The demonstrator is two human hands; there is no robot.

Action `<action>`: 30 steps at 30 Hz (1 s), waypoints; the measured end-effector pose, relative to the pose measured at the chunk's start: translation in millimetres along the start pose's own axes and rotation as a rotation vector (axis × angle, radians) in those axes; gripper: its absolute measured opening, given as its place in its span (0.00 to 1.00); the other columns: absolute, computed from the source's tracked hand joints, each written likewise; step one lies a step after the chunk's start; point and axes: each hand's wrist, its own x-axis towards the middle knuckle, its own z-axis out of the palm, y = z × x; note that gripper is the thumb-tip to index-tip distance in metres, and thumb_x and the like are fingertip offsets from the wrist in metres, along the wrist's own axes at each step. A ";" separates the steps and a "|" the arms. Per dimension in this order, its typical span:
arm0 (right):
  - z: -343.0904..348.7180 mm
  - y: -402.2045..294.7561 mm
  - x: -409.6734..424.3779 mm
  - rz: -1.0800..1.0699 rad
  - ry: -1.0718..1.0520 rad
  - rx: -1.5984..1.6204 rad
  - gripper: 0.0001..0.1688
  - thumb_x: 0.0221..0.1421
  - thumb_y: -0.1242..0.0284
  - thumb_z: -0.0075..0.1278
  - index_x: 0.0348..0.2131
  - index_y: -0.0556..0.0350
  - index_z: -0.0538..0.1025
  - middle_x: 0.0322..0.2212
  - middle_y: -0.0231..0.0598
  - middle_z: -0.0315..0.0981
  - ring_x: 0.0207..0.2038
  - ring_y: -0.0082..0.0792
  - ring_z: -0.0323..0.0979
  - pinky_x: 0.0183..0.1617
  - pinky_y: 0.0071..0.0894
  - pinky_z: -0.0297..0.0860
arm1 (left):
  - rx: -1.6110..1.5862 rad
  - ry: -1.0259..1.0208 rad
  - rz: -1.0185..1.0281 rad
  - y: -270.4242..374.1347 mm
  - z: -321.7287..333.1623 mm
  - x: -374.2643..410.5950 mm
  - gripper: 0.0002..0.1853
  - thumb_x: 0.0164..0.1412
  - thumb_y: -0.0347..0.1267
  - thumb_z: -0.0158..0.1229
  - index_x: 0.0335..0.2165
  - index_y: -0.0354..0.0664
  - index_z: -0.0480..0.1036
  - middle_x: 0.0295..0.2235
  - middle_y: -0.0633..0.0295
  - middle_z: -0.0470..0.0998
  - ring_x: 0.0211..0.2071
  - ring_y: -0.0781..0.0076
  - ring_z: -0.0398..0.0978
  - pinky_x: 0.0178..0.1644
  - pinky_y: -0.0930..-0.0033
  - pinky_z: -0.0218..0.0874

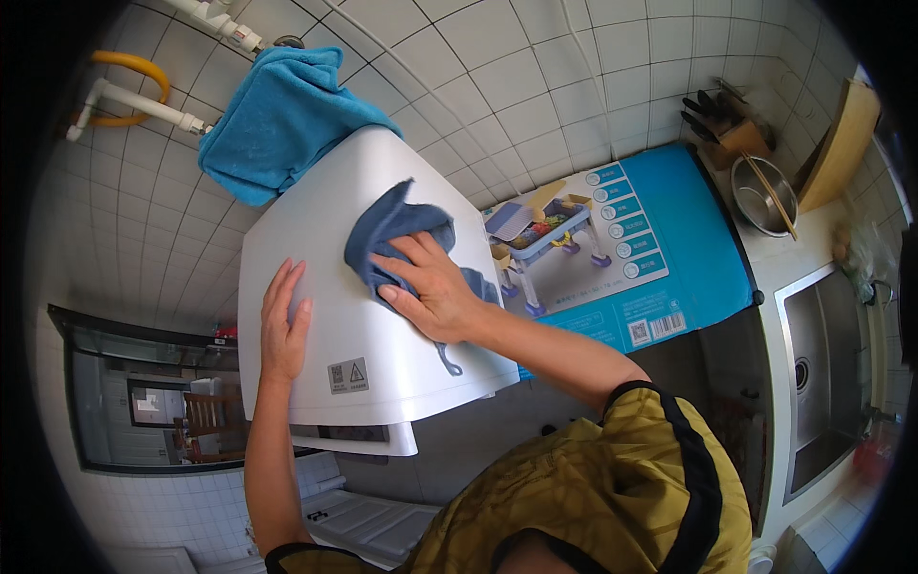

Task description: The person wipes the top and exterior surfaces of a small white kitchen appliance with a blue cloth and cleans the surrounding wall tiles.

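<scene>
My right hand [430, 287] presses a blue-grey cloth [398, 226] against the top of a white appliance [330, 287], its fingers spread over the fabric. A hanging loop of the cloth lies near the appliance's right side. Flat on the same white surface, left of the cloth, rests my left hand [284, 323] with nothing in it. Just below and right of that hand is a grey sticker [348, 376] with a warning triangle and a printed code. A bright blue towel [280, 129] drapes at the appliance's far edge.
Beside the appliance at right lies a blue printed cardboard panel [706, 229]. Beyond it are a knife block [739, 143], a metal bowl [749, 194] with chopsticks [767, 190], a wooden board [839, 151] and a steel sink [828, 380]. White pipes [147, 104] run along the tiled wall.
</scene>
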 end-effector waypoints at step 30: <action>10.0 -85.8 -90.6 0.031 0.020 -0.016 0.23 0.58 0.66 0.42 0.48 0.63 0.66 0.44 0.53 0.61 0.48 0.52 0.58 0.53 0.44 0.56 | -0.010 0.089 0.086 -13.2 11.1 2.2 0.22 0.61 0.36 0.45 0.53 0.46 0.65 0.56 0.51 0.61 0.58 0.56 0.57 0.61 0.62 0.47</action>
